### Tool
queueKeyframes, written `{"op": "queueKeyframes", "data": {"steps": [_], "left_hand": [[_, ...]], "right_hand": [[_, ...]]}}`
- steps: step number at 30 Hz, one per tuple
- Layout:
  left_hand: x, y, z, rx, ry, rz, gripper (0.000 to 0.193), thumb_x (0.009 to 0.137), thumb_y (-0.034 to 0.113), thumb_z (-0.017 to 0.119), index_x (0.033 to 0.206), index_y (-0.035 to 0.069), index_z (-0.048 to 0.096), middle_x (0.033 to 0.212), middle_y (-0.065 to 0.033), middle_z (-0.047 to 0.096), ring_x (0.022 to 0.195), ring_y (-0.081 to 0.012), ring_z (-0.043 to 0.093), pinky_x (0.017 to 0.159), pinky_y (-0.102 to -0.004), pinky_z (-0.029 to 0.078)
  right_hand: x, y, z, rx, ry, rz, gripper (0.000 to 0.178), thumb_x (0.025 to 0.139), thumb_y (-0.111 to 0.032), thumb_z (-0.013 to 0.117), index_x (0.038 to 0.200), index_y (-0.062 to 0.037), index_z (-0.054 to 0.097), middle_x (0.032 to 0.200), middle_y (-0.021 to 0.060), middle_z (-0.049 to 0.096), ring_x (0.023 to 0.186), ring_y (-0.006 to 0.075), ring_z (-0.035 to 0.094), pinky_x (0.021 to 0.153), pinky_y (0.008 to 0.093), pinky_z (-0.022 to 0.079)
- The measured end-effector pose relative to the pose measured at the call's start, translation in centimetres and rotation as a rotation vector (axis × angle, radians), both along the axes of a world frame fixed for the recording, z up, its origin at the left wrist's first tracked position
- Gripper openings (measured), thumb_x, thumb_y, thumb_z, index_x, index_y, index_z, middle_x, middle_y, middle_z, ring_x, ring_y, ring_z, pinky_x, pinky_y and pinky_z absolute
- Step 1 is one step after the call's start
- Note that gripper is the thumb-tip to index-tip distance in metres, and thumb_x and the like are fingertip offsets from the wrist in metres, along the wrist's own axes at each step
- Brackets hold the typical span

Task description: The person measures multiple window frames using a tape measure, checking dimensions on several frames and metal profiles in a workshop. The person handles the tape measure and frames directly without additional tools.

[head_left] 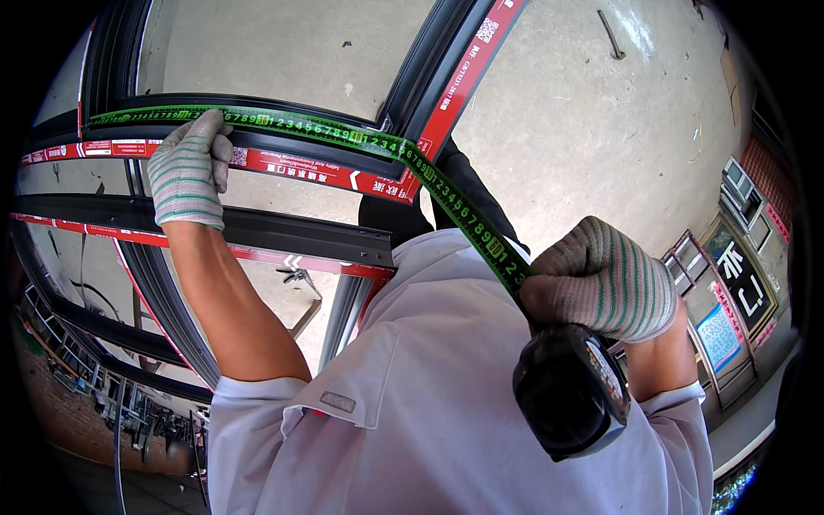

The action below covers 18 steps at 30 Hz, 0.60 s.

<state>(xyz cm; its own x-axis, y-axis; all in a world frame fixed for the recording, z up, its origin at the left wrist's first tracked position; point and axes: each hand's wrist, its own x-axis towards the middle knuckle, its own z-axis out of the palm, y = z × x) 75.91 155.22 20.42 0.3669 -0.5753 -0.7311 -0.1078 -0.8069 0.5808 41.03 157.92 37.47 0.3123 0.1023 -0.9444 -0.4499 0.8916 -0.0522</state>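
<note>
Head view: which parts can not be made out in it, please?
In the head view:
Green tape: its end hook is too small to make out.
Black case: the tape's exit is hidden by the right hand.
Black frame: cut off by the top edge.
Dark trousers: partly hidden by the pale shirt.

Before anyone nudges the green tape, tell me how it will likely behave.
The green tape is probably light, being a thin strip. It looks bendable: it runs along the black frame, then angles toward the right hand. It may slide sideways, since it simply lies over the frame there.
</note>
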Motion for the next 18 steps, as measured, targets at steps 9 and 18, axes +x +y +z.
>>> {"op": "queueKeyframes", "data": {"steps": [9, 18], "left_hand": [[-0.08, 0.15, 0.12, -0.003, -0.014, 0.009, 0.019, 0.089, 0.016, 0.072, 0.085, -0.001, 0.067, 0.056, -0.0038, 0.057, 0.036, -0.0089, 0.041, 0.033, -0.0236, 0.028], [-0.54, 0.11, -0.03, 0.001, -0.065, 0.047, 0.019, 0.088, 0.017, 0.072, 0.085, -0.001, 0.068, 0.056, -0.0030, 0.057, 0.036, -0.0084, 0.041, 0.034, -0.0236, 0.027]], "right_hand": [[0.08, -0.16, 0.04, 0.010, -0.009, 0.013, 0.020, 0.085, -0.020, 0.072, 0.084, -0.0001, 0.076, 0.062, 0.0010, 0.065, 0.055, 0.0051, 0.056, 0.052, 0.0242, 0.046], [0.28, 0.05, -0.14, 0.023, 0.015, 0.018, 0.020, 0.085, -0.020, 0.073, 0.082, -0.0002, 0.076, 0.062, 0.0018, 0.066, 0.054, 0.0057, 0.057, 0.052, 0.0239, 0.046]]}}
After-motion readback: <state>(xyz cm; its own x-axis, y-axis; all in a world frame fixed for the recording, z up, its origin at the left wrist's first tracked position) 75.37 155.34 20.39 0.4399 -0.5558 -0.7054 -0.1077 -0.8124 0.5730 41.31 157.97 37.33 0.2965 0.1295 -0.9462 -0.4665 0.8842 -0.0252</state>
